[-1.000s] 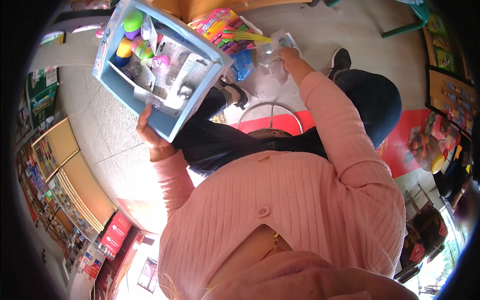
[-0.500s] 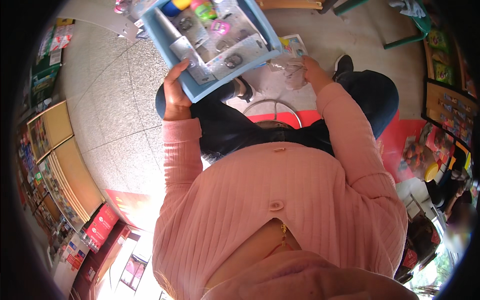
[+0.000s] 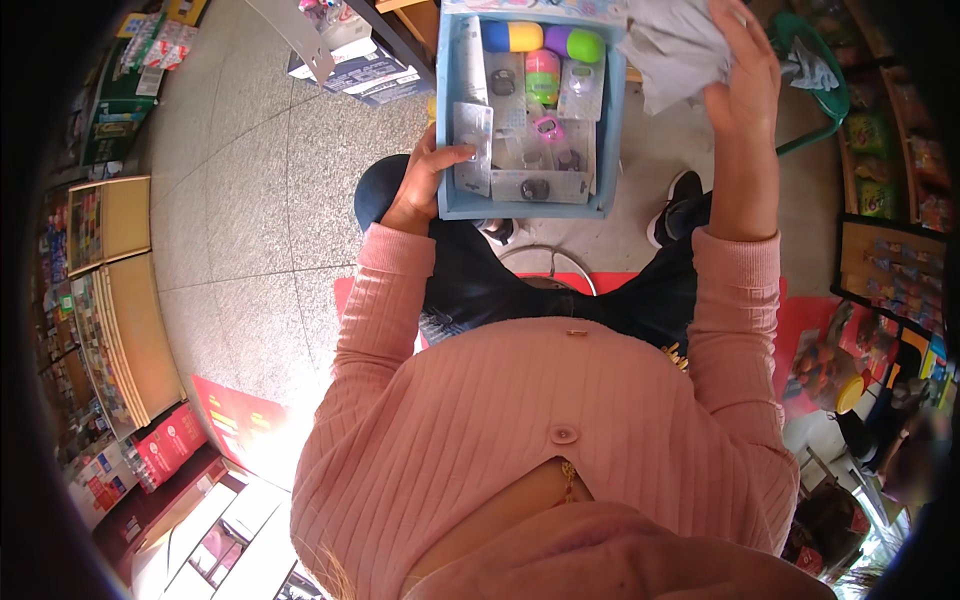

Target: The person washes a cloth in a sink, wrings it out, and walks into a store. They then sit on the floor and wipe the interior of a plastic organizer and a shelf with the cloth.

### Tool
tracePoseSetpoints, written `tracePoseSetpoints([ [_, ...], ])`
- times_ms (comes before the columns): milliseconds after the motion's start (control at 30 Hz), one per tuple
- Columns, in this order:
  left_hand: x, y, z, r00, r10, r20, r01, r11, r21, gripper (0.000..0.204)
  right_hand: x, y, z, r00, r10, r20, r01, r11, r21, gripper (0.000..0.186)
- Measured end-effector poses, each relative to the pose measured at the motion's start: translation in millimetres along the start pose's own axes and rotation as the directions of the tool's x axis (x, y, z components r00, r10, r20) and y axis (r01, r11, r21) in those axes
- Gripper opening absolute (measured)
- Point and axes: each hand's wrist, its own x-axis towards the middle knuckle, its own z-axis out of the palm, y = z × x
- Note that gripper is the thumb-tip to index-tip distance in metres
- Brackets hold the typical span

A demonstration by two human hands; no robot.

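My left hand (image 3: 430, 172) grips the left side of a light blue box (image 3: 608, 160), its thumb over the rim on a clear blister pack (image 3: 472, 160). Inside lie several packs with small round gadgets, one pink (image 3: 548, 127), and capsule-shaped tubes: blue-yellow (image 3: 512, 36), purple-green (image 3: 575, 43) and pink-green (image 3: 542, 78). My right hand (image 3: 742, 80) is closed on a pale grey crumpled cloth (image 3: 672, 60) at the box's upper right corner.
A green plastic stool (image 3: 832, 90) stands at upper right. Shelves of goods (image 3: 890, 250) line the right, and racks (image 3: 115, 340) the left. A cardboard carton (image 3: 365, 72) is behind the box. My feet (image 3: 682, 200) and a metal ring stool base (image 3: 552, 262) are below.
The box has swung rightward and straightened in my left hand. My right hand has risen from low by the clutter to the box's upper right, with the grey cloth now showing in it.
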Motion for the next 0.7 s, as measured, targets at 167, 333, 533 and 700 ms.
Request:
tracePoseSetpoints([
  [167,-4.9,3.1,8.4,0.999,0.03,-0.016,-0.028,0.993,0.117,0.056,-24.4,12.8,107.4,0.836,-0.304,0.457,0.442,0.867,-0.231,0.021],
  [333,-11.8,5.1,19.4,1.0,0.008,0.015,-0.009,0.999,0.045,0.058,-29.3,70.4,111.6,0.465,-0.454,0.76,0.859,0.025,-0.511,0.04],
  [533,-17.1,4.8,17.7,0.999,0.041,0.024,-0.041,0.999,-0.029,0.062,-11.9,70.1,54.5,0.444,-0.356,0.822,0.822,-0.203,-0.532,0.033],
  [700,-14.4,7.1,26.2,0.998,0.013,0.067,-0.013,1.0,0.0,0.058,0.9,69.3,26.4,0.569,-0.369,0.735,0.781,-0.036,-0.623,0.033],
])
